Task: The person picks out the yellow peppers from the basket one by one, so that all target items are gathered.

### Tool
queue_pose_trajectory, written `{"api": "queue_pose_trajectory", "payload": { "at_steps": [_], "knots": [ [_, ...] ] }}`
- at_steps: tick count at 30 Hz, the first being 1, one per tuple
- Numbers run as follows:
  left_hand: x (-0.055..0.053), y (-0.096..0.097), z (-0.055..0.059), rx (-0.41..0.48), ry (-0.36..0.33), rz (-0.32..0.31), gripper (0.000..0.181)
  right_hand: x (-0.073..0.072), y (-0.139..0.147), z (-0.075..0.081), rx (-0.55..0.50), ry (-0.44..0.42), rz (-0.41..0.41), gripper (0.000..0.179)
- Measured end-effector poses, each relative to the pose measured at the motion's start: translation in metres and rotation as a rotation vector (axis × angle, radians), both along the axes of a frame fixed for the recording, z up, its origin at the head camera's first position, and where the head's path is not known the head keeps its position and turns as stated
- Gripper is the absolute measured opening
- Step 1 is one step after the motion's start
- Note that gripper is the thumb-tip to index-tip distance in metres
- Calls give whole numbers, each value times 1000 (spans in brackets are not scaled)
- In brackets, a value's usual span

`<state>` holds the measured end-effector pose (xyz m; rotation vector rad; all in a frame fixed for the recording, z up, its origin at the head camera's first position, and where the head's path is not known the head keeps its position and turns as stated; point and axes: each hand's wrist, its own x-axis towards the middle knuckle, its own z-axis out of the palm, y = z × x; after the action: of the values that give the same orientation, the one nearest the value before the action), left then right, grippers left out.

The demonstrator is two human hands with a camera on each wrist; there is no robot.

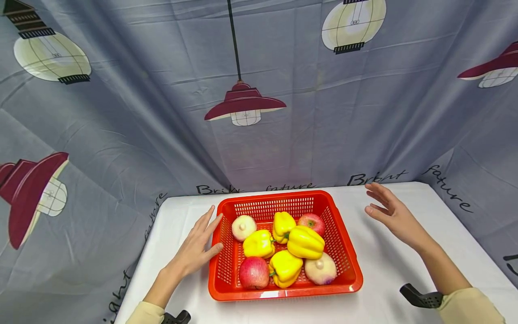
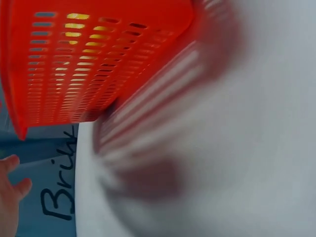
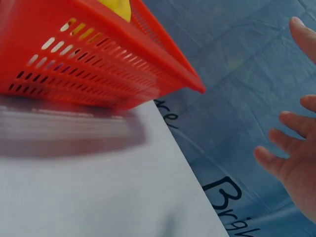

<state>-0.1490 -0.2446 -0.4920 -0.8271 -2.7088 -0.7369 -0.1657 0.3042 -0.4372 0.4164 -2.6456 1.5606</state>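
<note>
A red plastic basket (image 1: 285, 294) with slotted walls sits on the white table. Inside lie several yellow bell peppers (image 1: 305, 242), a large red apple (image 1: 254, 272), a smaller apple (image 1: 311, 223) at the far right corner, a cream round vegetable (image 1: 244, 228) with a nub, and a pale turnip-like one (image 1: 320, 269) with a purple tinge. My left hand (image 1: 194, 247) hovers beside the basket's left wall, fingers spread and holding nothing; the left wrist view shows a gap between them. To the right of the basket, my right hand (image 1: 394, 216) is raised above the table, empty, fingers loosely bent.
The white tabletop (image 1: 388, 279) extends on both sides of the basket. Behind and around it hangs a grey-blue cloth (image 1: 307, 135) printed with lamps and lettering. Each wrist wears a black device, such as the right wrist mount (image 1: 421, 298).
</note>
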Motion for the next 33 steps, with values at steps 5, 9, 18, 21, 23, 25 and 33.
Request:
{"api": "queue_pose_trajectory", "payload": {
  "at_steps": [5,9,18,21,23,25,33],
  "knots": [
    [2,3,-10,27,16,-50,80,1,-5,1,-15,50,79,88],
    [5,5,-15,51,1,-66,81,3,-12,2,1,74,126,102],
    [8,7,-26,171,-87,-99,79,0,-23,0,-64,82,224,110],
    [8,10,-29,229,-109,-101,75,-2,-27,-1,-77,69,250,112],
    [8,12,-30,268,-126,-97,72,-4,-30,-1,-82,56,257,112],
    [8,13,-32,301,-138,-92,68,-6,-34,-2,-86,29,257,110],
    [9,15,-37,382,-151,-94,62,-9,-46,-9,-51,-69,303,103]
  ]
}}
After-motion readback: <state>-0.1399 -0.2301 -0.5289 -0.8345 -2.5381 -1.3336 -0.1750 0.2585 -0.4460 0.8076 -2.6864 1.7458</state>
